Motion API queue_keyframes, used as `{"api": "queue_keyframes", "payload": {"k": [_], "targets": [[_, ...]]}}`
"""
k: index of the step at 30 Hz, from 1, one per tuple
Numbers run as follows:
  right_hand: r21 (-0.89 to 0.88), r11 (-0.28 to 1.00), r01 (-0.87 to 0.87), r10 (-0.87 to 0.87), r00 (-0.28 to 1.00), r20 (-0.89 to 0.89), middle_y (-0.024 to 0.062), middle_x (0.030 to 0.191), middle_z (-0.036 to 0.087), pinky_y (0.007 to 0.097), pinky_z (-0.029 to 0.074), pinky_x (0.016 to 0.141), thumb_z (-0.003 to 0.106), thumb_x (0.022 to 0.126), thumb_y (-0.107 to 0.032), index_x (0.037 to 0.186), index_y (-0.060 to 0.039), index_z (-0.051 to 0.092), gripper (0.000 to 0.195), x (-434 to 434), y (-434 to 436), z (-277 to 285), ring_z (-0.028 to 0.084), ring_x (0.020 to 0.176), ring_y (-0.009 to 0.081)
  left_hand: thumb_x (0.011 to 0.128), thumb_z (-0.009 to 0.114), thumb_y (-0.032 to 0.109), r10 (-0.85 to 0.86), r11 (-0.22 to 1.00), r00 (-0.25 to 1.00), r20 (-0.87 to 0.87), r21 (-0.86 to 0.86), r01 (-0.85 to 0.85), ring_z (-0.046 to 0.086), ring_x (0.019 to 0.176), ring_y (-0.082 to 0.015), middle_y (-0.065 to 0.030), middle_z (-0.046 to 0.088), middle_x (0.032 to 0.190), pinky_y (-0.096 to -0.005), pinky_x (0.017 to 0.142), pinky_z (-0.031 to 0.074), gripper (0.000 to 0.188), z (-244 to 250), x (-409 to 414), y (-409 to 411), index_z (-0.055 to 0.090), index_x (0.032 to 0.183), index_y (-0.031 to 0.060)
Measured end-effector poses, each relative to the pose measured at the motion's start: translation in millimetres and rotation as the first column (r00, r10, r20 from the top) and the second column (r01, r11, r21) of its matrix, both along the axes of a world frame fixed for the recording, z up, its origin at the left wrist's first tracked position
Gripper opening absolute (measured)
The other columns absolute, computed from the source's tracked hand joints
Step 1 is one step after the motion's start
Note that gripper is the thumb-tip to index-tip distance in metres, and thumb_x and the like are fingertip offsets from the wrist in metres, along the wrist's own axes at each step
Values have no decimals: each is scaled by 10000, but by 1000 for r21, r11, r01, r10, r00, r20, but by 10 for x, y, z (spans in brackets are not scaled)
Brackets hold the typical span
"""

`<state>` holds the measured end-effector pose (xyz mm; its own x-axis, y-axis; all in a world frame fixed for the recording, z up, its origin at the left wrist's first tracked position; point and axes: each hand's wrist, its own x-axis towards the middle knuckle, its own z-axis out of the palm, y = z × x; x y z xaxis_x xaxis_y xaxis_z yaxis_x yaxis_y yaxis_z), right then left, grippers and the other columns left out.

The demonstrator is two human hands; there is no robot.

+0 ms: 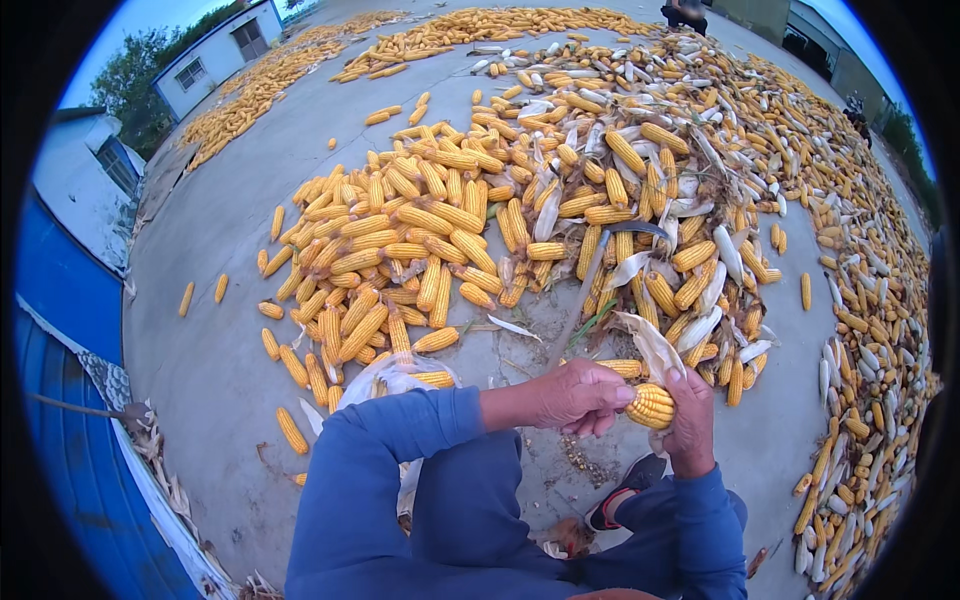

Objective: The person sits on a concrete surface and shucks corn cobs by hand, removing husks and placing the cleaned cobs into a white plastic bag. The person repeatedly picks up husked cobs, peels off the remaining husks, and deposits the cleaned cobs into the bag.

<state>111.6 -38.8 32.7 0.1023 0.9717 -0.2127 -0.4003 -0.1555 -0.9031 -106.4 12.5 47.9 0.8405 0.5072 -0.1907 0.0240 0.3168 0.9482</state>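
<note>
An ear of corn (649, 407), partly husked, is between my hands in front of my knees. My right hand (688, 412) is closed around the ear and its pale husk (651, 343), which sticks up above the fingers. The fingertips of my left hand (589, 397) touch the ear's left end; whether they pinch a bit of husk cannot be made out. Beyond my hands a sickle (586, 289) with a long handle lies on a heap of corn with husks (660, 217). A pile of bare yellow ears (397, 232) lies farther left.
A translucent plastic bag (401, 375) lies beside my left forearm. A long bank of corn (862, 315) runs down the right side. More ears (480, 26) are spread at the back, where a person (684, 15) is partly seen. Blue metal sheeting (75, 420) borders the left.
</note>
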Motion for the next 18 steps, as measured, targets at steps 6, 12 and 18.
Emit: {"api": "queue_keyframes", "payload": {"k": [6, 12, 18], "targets": [[6, 991, -136, 128, 913, -389, 97, 893, 675, 323, 577, 655, 477, 1035, -326, 1096, -33, 590, 320, 48, -52, -325, 688, 758, 212, 1042, 514, 366, 54, 998, 975, 215, 26, -61, 556, 513, -57, -27, 629, 719, -193, 422, 412, 366, 328, 387, -168, 604, 910, 37], [55, 990, 131, -112, 959, -259, 147, 816, 660, 336, 549, 450, 438, 1036, -361, 1078, -21, 543, 359, 327, -11, -161, 677, 631, 233, 1007, 572, 308, 204, 968, 979, 17, 147, -205, 594, 593, -92, -33, 615, 745, -243, 489, 455, 288, 151, 388, -158, 631, 1021, 27], [59, 972, 226, -204, 943, -262, 127, 801, 655, 329, 549, 435, 464, 1036, -334, 1114, -35, 533, 317, 357, -45, -76, 669, 596, 223, 910, 687, 353, -216, 613, 964, -153, 748, 256, 616, 809, -208, -102, 622, 828, -366, 753, 506, 432, -301, 485, -492, 614, 1098, -29]]}}
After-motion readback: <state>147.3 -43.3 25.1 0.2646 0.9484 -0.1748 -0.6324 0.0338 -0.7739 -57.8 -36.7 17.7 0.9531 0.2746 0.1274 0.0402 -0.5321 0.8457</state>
